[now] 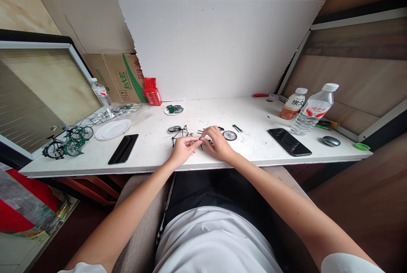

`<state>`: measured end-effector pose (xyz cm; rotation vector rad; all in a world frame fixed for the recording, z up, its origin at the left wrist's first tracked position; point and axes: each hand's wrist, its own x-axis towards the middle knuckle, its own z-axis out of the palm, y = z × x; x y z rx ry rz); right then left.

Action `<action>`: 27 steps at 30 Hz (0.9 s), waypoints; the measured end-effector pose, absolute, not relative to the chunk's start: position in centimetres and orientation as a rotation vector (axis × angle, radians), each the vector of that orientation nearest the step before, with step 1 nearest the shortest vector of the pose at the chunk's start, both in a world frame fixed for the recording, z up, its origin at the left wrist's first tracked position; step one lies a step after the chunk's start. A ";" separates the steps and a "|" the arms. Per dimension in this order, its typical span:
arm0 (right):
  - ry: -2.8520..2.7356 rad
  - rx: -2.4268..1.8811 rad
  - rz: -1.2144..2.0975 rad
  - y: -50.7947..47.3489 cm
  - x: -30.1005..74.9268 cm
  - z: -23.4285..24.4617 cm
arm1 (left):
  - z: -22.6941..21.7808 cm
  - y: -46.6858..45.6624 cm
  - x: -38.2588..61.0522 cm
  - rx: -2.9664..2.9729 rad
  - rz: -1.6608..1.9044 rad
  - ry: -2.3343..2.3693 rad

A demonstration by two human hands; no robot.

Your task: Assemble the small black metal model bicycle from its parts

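My left hand (185,151) and my right hand (218,143) meet above the front of the white table, fingertips pinched together. What they pinch is too small and too covered by the fingers to name. Just beyond my left hand lies a partly built black model bicycle (178,131). A loose black spoked wheel (229,135) rests to the right of my right hand, with a small green part (237,128) behind it. Other dark pieces near the right fingers are partly hidden.
Finished-looking model bicycles (70,141) stand at the left, near white plates (113,129) and a phone (123,149). Green parts fill a small plate (174,109). On the right are another phone (289,141), a water bottle (314,110), a drink bottle (293,104) and a mouse (331,140).
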<state>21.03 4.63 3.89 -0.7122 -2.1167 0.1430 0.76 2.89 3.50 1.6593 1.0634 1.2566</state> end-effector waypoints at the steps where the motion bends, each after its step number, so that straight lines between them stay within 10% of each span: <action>1: -2.119 -0.712 0.141 4.6 21.0 3.9 | 3.5 2.9 0.8 1.657 1.263 1.064; 27: -1.884 -1.004 0.366 5.2 22.2 4.5 | 3.3 3.3 0.9 1.520 1.308 1.074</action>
